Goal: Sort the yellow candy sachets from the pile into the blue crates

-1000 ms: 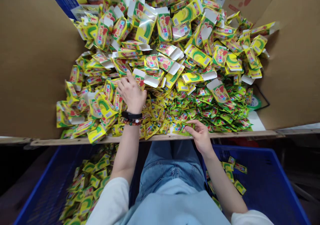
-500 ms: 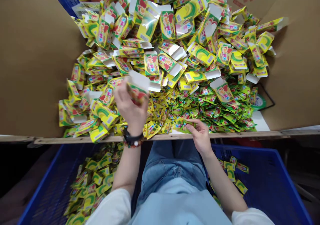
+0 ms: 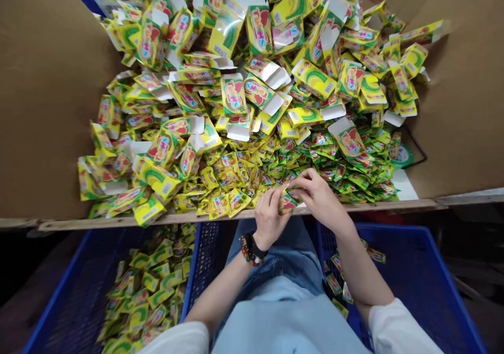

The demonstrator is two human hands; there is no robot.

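A cardboard bin (image 3: 59, 81) holds a heap of yellow cartons and sachets (image 3: 236, 133) from 9 to 3 o'clock. At 6 o'clock, the left hand (image 3: 270, 217) and right hand (image 3: 321, 196), fingers curled, pinch one small foil sachet (image 3: 288, 202) between them.

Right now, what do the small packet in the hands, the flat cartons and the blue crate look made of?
Small packet: likely metallized plastic film, glossy, with bright highlights and crimped edges. Flat cartons: probably printed paperboard, with a smooth coated face and bare white inner flaps. Blue crate: probably moulded plastic, with a dull finish and a perforated grid wall.
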